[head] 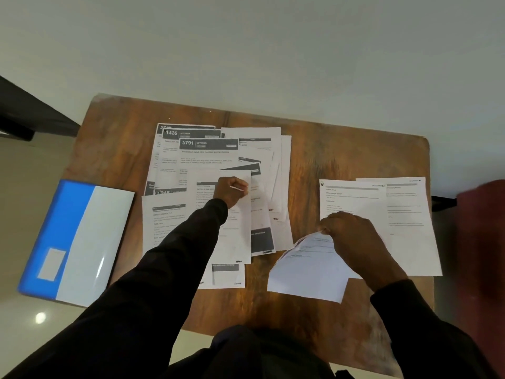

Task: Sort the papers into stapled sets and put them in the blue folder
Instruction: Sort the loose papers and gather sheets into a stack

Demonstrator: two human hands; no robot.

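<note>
A loose spread of printed papers (210,157) covers the middle of the wooden table (341,149). My left hand (232,191) reaches over this spread and pinches the right edge of the top sheet (235,236). My right hand (352,236) grips a bent sheet (306,272) by its upper edge, lifting it off the table. Two sheets (404,214) lie side by side under and beyond that hand. The blue folder (73,242), blue with a white flap, lies shut at the table's left edge, overhanging it.
A dark red object (481,242) stands past the table's right edge. A dark piece of furniture (30,113) sits at the far left. A pale floor surrounds the table. Bare wood shows at the table's far corners and near its front edge.
</note>
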